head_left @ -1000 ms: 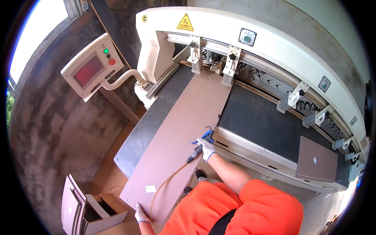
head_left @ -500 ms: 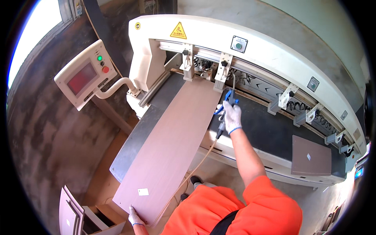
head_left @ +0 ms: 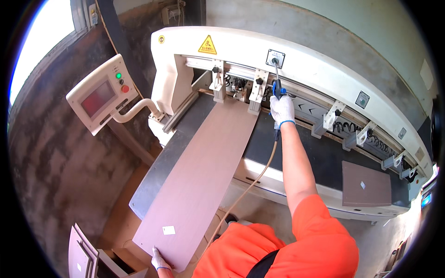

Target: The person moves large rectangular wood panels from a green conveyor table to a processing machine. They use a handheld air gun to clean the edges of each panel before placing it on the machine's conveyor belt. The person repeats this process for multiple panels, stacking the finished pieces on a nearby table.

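Observation:
In my gloved right hand (head_left: 282, 110) is a blue and black air blow gun (head_left: 277, 88), with a tan hose (head_left: 259, 178) trailing from its lower end. The gun's thin nozzle points up and its tip meets the green push button (head_left: 275, 60) on the machine's white beam. My gloved left hand (head_left: 160, 259) grips the near left edge of a long brown panel (head_left: 194, 171); its fingers beneath are hidden. The far end of that panel lies on the machine bed, under two clamp blocks. A white label (head_left: 169, 230) sits near its close end.
A white drilling machine (head_left: 232, 41) spans the view, with several clamp brackets (head_left: 334, 115) along it. A smaller brown panel (head_left: 366, 185) lies on the dark bed at right. A control panel (head_left: 99, 95) stands left on a bent arm. More panels (head_left: 83, 255) lean at lower left.
My right hand has raised the blow gun from above the bed to the green button on the beam. My left hand stays at the long panel's near end.

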A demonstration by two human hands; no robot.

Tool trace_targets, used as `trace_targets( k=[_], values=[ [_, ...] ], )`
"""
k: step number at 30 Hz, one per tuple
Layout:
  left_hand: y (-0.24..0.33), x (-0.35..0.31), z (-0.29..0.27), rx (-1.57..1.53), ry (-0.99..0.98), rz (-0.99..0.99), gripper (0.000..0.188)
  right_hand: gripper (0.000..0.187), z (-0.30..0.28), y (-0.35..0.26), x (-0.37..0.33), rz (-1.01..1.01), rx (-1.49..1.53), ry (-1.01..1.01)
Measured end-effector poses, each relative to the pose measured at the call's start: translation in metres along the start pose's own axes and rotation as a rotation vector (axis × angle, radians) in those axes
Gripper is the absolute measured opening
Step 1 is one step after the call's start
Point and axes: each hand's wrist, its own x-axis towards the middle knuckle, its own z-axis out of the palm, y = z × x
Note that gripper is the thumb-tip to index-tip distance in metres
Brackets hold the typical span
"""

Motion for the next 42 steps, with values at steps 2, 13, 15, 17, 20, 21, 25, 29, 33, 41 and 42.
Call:
trace_targets(
  k=[2, 13, 15, 17, 20, 21, 25, 29, 33, 41, 42],
  values=[
    [-0.002, 0.006, 0.002, -0.013, -0.027, 0.002, 0.054, 0.025, 0.005, 0.018, 0.011, -0.023, 0.005, 0.042],
    [-0.007, 0.009, 0.0, -0.091, -0.046, 0.037, 0.054, 0.031, -0.053, 0.102, -0.203, 0.039, -0.136, -0.835],
    [-0.009, 0.012, -0.005, -0.062, -0.037, 0.015, 0.054, 0.033, -0.082, 0.141, -0.246, 0.254, -0.188, -0.869],
    [-0.01, 0.001, -0.002, -0.085, -0.058, 0.017, 0.053, 0.035, -0.124, 0.205, -0.265, 0.526, -0.281, -0.734],
    [-0.022, -0.032, -0.001, -0.027, -0.041, 0.128, 0.052, 0.028, -0.206, 0.315, -0.271, 0.725, -0.441, -0.33],
    [-0.03, -0.044, 0.004, 0.059, -0.031, 0.11, 0.049, 0.014, -0.241, 0.384, -0.27, 0.75, -0.331, -0.144],
    [-0.064, -0.124, 0.0, 0.041, 0.085, 0.024, 0.038, 0.013, -0.242, 0.377, -0.252, 0.586, -0.354, -0.123],
    [-0.108, -0.157, 0.002, -0.127, -0.011, -0.061, 0.035, 0.019, -0.165, 0.265, -0.244, 0.293, -0.209, -0.801],
    [-0.158, -0.196, 0.025, -0.129, -0.107, -0.093, 0.032, 0.042, -0.136, 0.125, -0.292, -0.103, -0.216, -1.794],
    [-0.323, -0.346, 0.049, -0.267, 0.057, -0.162, 0.031, 0.038, -0.124, 0.14, -0.37, -0.962, -0.376, -1.38],
    [-0.355, -0.369, 0.042, -0.301, 0.109, -0.189, 0.031, 0.041, -0.135, 0.148, -0.378, -0.952, -0.317, -1.479]
  ],
)
